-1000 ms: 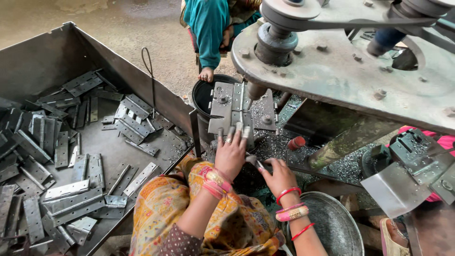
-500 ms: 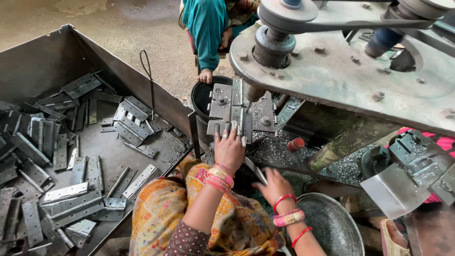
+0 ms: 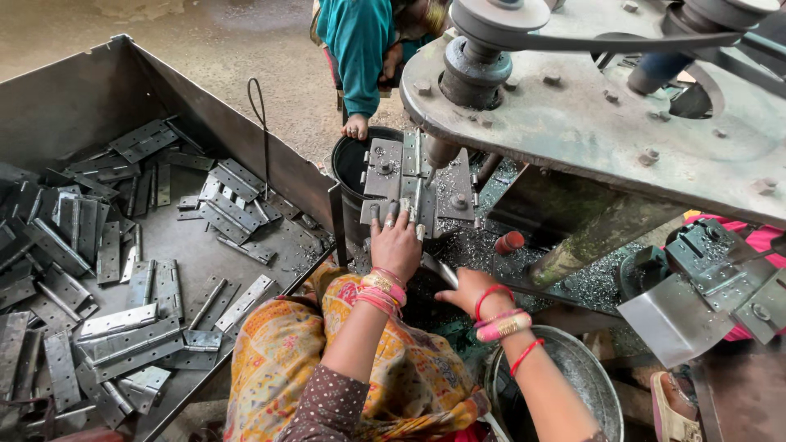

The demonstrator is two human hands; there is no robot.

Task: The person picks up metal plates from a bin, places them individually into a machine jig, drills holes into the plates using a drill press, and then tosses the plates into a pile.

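the left hand (image 3: 396, 243) presses flat, fingers spread, on a dull grey metal hinge (image 3: 399, 182) lying opened out on the drill's work plate (image 3: 455, 190), at its near edge. the right hand (image 3: 467, 289) hangs below, loosely curled; whether it holds anything cannot be told.

Grey steel hinges (image 3: 123, 323), teal sleeve (image 3: 360, 49) (red-and-gold bangles (image 3: 381, 290)).

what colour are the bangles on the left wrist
Pink and gold bangles just below the left hand, seen in the head view.
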